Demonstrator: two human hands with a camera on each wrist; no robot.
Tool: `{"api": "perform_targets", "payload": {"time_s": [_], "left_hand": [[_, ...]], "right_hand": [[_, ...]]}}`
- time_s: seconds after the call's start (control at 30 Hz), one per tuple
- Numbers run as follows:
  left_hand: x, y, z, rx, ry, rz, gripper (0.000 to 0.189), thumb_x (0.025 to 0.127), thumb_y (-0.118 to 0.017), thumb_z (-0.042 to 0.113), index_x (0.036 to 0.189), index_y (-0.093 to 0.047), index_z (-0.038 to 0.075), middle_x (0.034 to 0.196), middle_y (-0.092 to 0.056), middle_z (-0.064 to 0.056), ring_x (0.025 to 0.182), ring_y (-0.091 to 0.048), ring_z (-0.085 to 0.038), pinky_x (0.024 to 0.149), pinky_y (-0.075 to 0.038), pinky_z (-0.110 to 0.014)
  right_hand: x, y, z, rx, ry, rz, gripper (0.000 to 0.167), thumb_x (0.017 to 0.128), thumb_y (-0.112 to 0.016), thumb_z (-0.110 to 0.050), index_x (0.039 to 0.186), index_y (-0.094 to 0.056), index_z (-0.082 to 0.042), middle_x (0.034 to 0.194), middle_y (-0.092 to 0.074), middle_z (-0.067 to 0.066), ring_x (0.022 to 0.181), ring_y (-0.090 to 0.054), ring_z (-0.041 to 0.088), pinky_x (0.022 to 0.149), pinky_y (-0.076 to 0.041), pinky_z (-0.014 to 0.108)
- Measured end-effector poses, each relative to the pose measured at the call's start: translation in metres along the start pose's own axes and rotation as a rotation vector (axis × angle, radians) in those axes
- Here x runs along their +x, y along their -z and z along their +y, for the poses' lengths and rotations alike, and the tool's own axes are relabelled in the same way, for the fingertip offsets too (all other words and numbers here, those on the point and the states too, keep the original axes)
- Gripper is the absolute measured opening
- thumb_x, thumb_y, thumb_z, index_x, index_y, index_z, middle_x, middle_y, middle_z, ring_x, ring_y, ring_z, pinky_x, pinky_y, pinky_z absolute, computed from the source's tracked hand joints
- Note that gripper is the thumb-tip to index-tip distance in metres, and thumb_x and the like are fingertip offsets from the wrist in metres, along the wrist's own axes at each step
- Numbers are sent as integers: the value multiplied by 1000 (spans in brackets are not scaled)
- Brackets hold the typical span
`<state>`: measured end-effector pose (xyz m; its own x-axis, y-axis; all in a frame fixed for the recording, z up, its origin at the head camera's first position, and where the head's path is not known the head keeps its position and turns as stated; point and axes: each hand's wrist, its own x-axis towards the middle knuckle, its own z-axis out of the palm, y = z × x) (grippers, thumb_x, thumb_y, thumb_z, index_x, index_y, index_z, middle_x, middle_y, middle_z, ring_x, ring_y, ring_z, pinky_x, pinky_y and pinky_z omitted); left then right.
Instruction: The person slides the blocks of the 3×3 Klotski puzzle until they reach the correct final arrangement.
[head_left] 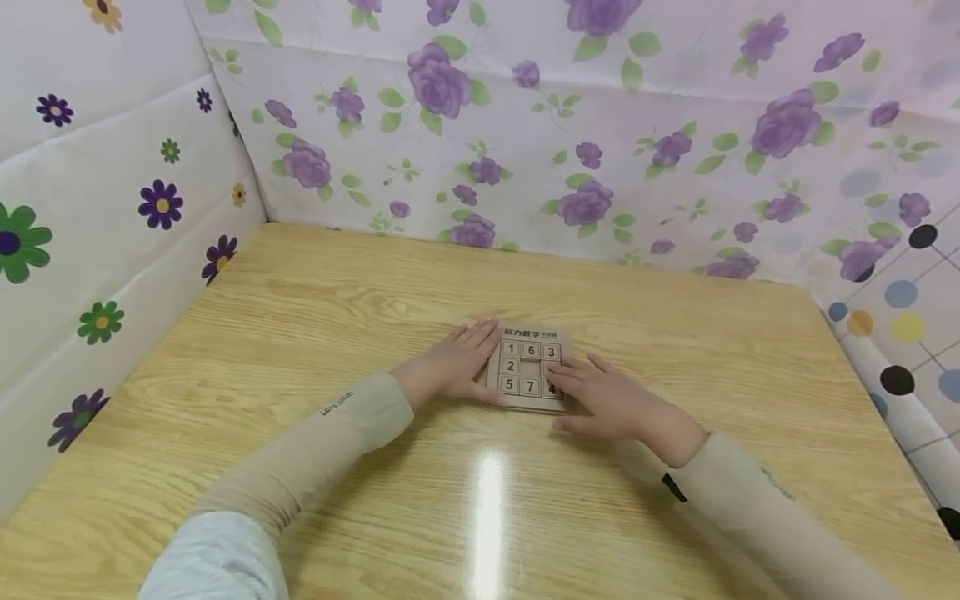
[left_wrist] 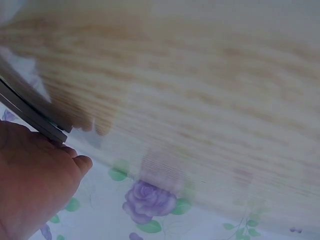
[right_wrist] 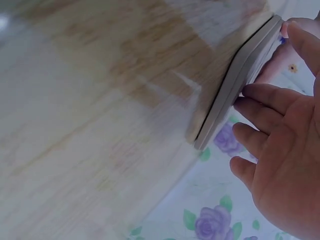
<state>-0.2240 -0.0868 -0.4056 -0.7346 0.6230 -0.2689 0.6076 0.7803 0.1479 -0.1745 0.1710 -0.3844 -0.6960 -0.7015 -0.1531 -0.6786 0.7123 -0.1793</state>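
Note:
A beige number sliding puzzle (head_left: pixel 531 403) lies flat on the table, its printed heading at the far side. Its tiles read 1, 6, 3 in the far row and 5, 7, 4 in the near row. The middle row shows 2 at left, a blank square in the centre, and a tile under fingertips at right. My left hand (head_left: pixel 461 362) lies along the puzzle's left edge, fingers straight, thumb at the near left corner. With fingers extended, my right hand (head_left: pixel 607 400) touches the right-hand tiles. In the right wrist view, its fingers (right_wrist: pixel 260 115) reach over the puzzle's edge (right_wrist: pixel 235 85).
The wood-grain table (head_left: pixel 360 292) spreads around the puzzle, with a bright reflection near its front. A purple-flowered cloth (head_left: pixel 480 108) hangs behind it. Another flowered cloth (head_left: pixel 97 250) borders the left side, and a dotted cloth (head_left: pixel 907 350) the right.

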Motion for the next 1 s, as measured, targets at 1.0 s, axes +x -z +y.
{"api": "perform_targets", "payload": {"time_s": [1.0], "left_hand": [[1,0,1,-16,2,0,115,79,-51,74,152,3,3,159,7,-14,147,5,-28,121,-1,-42]], "right_hand": [[19,4,-14,-20,28,-27,71,91,-57,-47,142,-41,-1,150,-38,12,142,-28,32,118,-14,54]]}}
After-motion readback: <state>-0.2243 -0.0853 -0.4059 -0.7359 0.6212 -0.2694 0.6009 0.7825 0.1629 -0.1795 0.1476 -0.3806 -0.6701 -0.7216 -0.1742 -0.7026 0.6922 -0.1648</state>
